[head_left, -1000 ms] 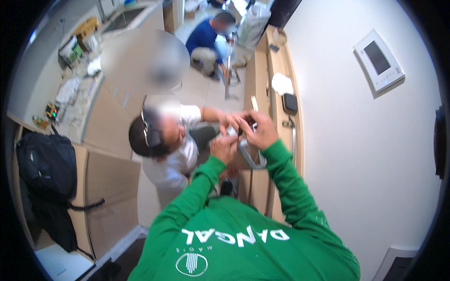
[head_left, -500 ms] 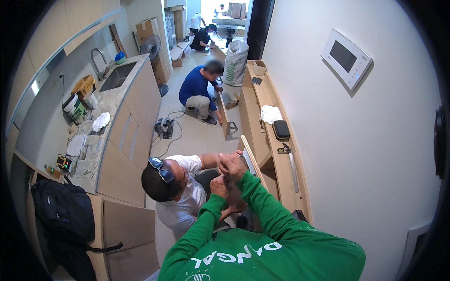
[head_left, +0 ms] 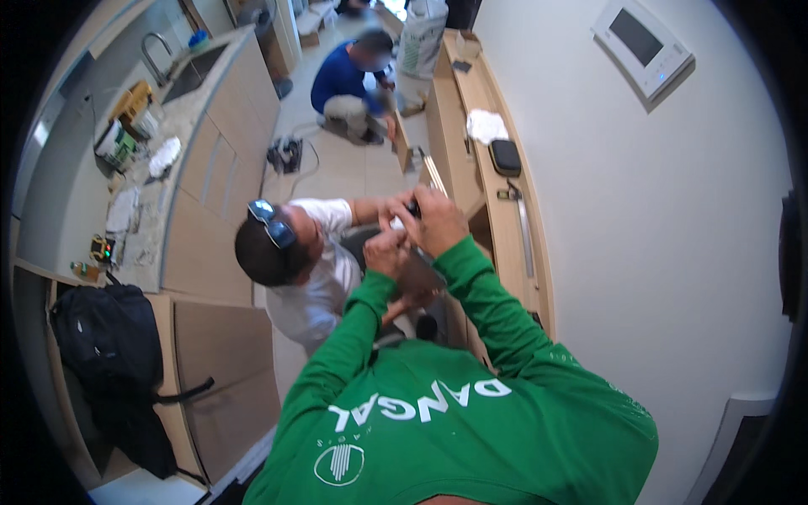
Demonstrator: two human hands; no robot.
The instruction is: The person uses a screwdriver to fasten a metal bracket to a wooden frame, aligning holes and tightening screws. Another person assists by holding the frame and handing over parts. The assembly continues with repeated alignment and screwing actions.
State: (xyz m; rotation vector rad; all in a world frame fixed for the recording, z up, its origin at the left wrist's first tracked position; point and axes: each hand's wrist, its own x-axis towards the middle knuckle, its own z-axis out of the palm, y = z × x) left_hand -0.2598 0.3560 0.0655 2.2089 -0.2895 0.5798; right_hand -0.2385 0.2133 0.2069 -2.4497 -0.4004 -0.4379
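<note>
My left hand point(head_left: 387, 252) is closed, fingers curled, in front of a co-worker in a white shirt point(head_left: 316, 290). Just right of it and a bit higher, my right hand point(head_left: 442, 221) is curled round a small dark thing point(head_left: 412, 206), too blurred to name. The co-worker's hand point(head_left: 394, 210) comes in from the left and meets my right hand. Beyond my right hand, a pale wooden board edge point(head_left: 433, 173) sticks up. The co-worker's other hand point(head_left: 423, 297) is lower down, between my forearms. What my left fingers enclose is hidden.
Along the right wall runs a long wooden cabinet point(head_left: 463, 93) bearing a black case point(head_left: 504, 157), a white cloth point(head_left: 486, 126) and a combination square point(head_left: 523, 227). A circular saw point(head_left: 286, 155) lies on the floor. Another person in blue point(head_left: 341, 80) squats farther off. A black backpack point(head_left: 109, 353) hangs at left.
The view has tilted down. My right hand has turned and come down around the dark thing, by the co-worker's hand. My left hand stays close below, still curled.
</note>
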